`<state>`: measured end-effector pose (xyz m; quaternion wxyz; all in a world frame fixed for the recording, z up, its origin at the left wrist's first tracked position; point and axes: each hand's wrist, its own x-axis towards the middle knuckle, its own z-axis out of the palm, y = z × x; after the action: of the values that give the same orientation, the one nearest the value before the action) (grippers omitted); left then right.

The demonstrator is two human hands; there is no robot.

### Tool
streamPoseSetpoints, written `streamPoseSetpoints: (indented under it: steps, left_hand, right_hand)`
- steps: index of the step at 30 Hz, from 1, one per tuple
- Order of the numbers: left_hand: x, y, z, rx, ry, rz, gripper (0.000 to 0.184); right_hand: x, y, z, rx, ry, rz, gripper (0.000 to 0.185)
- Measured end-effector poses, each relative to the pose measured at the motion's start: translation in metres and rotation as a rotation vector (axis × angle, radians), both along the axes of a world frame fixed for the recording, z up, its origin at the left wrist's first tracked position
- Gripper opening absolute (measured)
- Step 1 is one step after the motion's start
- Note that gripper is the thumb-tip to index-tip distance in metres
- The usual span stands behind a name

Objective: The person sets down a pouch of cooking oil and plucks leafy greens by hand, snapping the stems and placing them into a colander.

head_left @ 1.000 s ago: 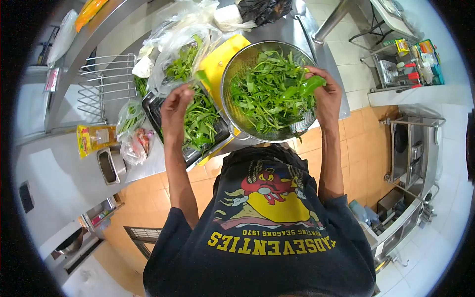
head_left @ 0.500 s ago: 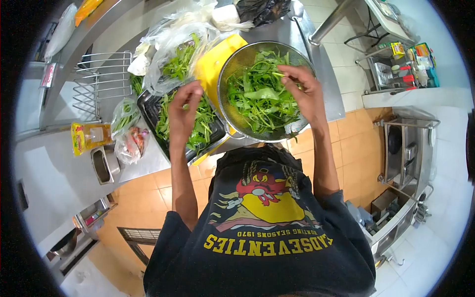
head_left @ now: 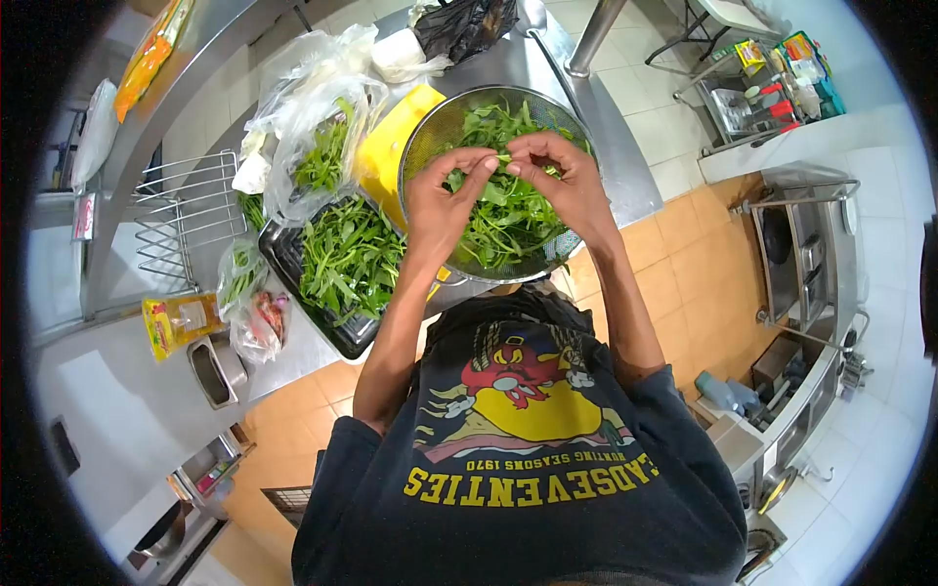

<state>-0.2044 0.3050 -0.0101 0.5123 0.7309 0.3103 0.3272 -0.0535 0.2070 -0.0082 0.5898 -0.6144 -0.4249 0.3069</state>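
Observation:
A short green stem [head_left: 504, 158] is pinched at the fingertips of both my left hand [head_left: 442, 203] and my right hand [head_left: 572, 190]. They meet over a round metal mesh strainer [head_left: 405, 161] filled with leafy greens [head_left: 513, 220], partly covering them. To the left of the strainer lies a black tray [head_left: 278, 244] heaped with more long-leaved greens [head_left: 347, 256]. Between tray and strainer, a yellow board [head_left: 383, 148] is partly hidden. Behind the tray, a clear plastic bag [head_left: 293, 190] contains further green stalks.
A wire rack [head_left: 191, 220], a yellow packet [head_left: 179, 322], a small bag with reddish contents [head_left: 262, 327] and a metal container [head_left: 215, 371] are at the left. A black bag [head_left: 464, 29] lies at the back of the steel table [head_left: 625, 161], near a metal post [head_left: 593, 39].
My left hand has moved right from above the tray to meet my right hand over the strainer. Both now pinch the stem. The view has shifted slightly.

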Motion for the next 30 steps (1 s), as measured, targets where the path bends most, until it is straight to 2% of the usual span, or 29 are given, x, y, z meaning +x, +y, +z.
streamPoseSetpoints:
  steps: [1, 4, 7, 10, 16, 19, 22, 25, 30]
  left_hand:
    - [0.000, 0.000, 0.002, -0.001, -0.011, 0.021, 0.016]
    - [-0.004, 0.005, 0.001, -0.324, -0.130, 0.044, 0.017]
    - [-0.009, 0.011, -0.005, -0.403, -0.211, 0.060, 0.020]
    - [-0.011, 0.013, -0.009, -0.406, -0.217, 0.059, 0.022]
    - [-0.014, 0.013, -0.010, -0.398, -0.199, 0.003, 0.023]
    - [-0.014, 0.009, 0.000, -0.322, -0.112, -0.040, 0.024]
    - [-0.016, 0.010, -0.003, 0.037, 0.068, -0.102, 0.025]
    - [-0.018, 0.012, -0.010, 0.119, 0.177, -0.100, 0.023]
    - [-0.014, 0.009, -0.015, -0.211, -0.011, -0.074, 0.021]
  right_hand:
    - [0.000, -0.001, 0.001, 0.002, 0.020, -0.008, 0.021]
    - [0.004, -0.004, 0.000, -0.010, 0.041, -0.084, 0.024]
    - [0.013, -0.006, -0.001, -0.017, -0.136, 0.025, 0.025]
    - [0.004, -0.005, 0.009, -0.020, -0.225, 0.056, 0.023]
    - [0.007, 0.004, 0.000, 0.033, -0.207, 0.043, 0.015]
    - [0.009, 0.004, 0.003, 0.022, -0.305, 0.078, 0.014]
    - [0.008, 0.002, 0.009, 0.003, -0.387, 0.096, 0.014]
    - [0.008, -0.001, 0.008, -0.055, -0.361, 0.065, 0.016]
    - [0.011, -0.005, -0.003, -0.100, -0.028, 0.054, 0.021]
